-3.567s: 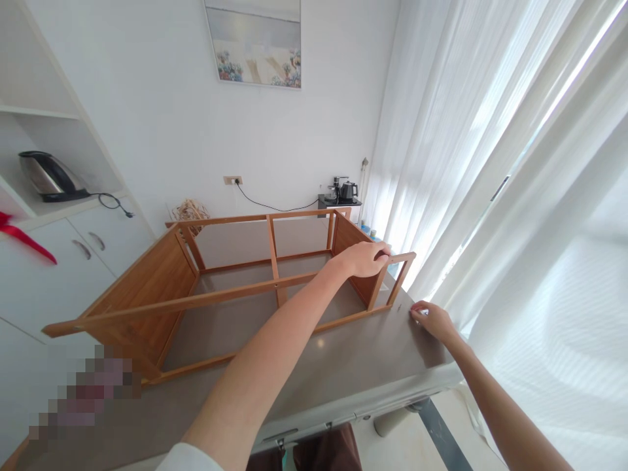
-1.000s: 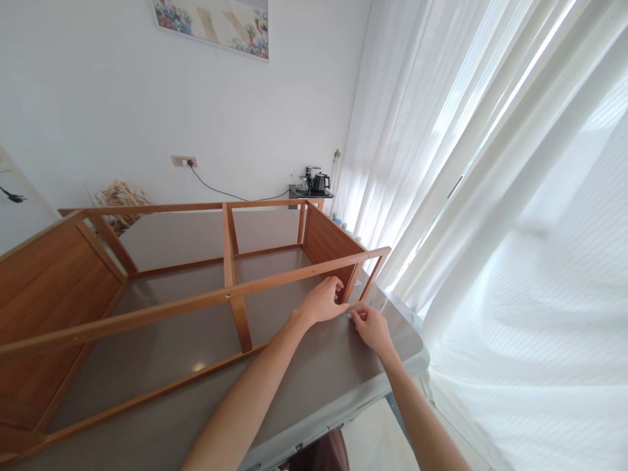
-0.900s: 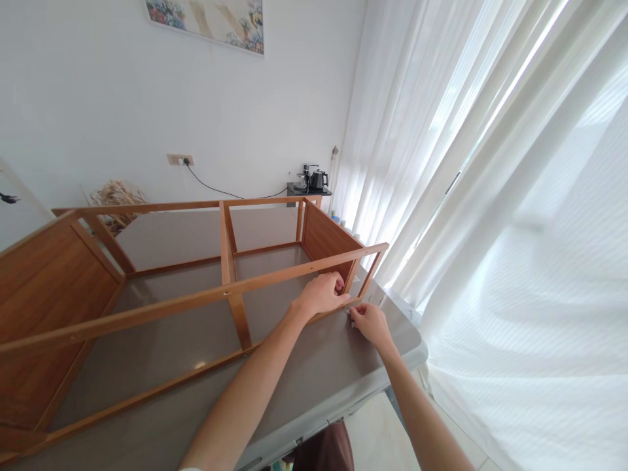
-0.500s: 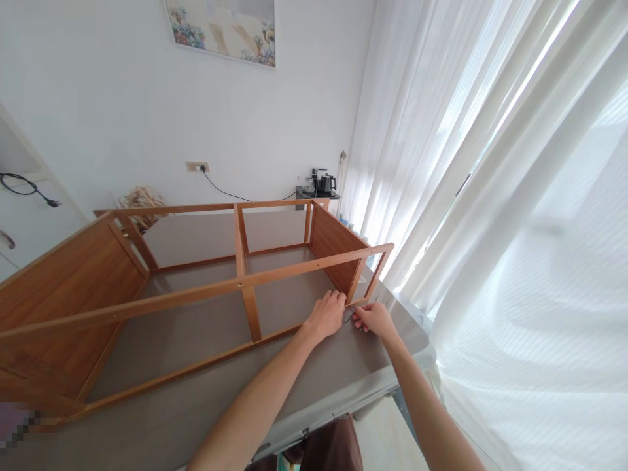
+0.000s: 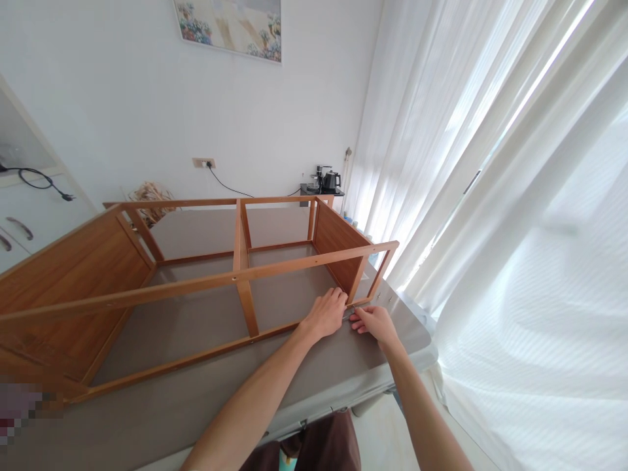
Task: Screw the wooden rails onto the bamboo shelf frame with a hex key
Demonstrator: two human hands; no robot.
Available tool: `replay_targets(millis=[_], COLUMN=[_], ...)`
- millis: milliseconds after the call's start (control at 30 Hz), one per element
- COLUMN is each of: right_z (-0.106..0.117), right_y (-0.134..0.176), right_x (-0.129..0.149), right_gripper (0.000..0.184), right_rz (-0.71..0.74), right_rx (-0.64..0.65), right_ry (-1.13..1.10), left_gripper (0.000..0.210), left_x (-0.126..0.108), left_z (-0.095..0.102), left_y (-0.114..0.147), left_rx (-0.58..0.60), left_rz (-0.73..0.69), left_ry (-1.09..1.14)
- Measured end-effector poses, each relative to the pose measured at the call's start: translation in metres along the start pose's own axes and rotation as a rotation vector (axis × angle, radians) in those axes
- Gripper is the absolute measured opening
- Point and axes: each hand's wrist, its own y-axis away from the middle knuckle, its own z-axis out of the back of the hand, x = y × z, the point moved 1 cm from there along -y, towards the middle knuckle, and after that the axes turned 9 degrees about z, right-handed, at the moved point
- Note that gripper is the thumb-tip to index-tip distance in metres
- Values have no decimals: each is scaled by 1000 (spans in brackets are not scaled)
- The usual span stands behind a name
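A wooden shelf frame (image 5: 248, 307) lies on its side on the grey-topped table (image 5: 294, 366). My left hand (image 5: 328, 313) is closed over its lower front rail, close to the right corner, fingertips curled out of sight behind the wood. Just right of it, my right hand (image 5: 373, 323) pinches a thin metal Allen key (image 5: 348, 315) against the outer side of that rail. Its tip is too small to make out. Small upright screws (image 5: 384, 298) stand on the tabletop beyond my right hand.
White curtains (image 5: 490, 229) hang along the right side. By the far wall, a black kettle (image 5: 332, 180) and a coffee maker share a small stand (image 5: 309, 191). A white cabinet (image 5: 29, 203) with a black cord is at left. Dried stalks (image 5: 150, 196) show behind the frame.
The view has shifted slightly. My right fingers have turned a little with the Allen key, whose visible rod now lies closer to the rail. My left hand keeps its place on the frame.
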Motion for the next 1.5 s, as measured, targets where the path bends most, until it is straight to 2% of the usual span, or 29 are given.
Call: replay_targets(millis=[500, 1000, 1500], right_z=[-1, 10, 7], right_y=[9, 4, 4], right_x=[13, 12, 12], right_gripper=[14, 12, 11], right_rz=[-41, -101, -134], right_rx=[39, 122, 113], right_ry=[-106, -172, -177], left_gripper=[21, 21, 21], left_x=[0, 0, 0], left_z=[0, 4, 5], left_y=[5, 5, 4], left_rx=[-27, 4, 16], left_rz=[-2, 0, 1], left_ry=[6, 19, 18])
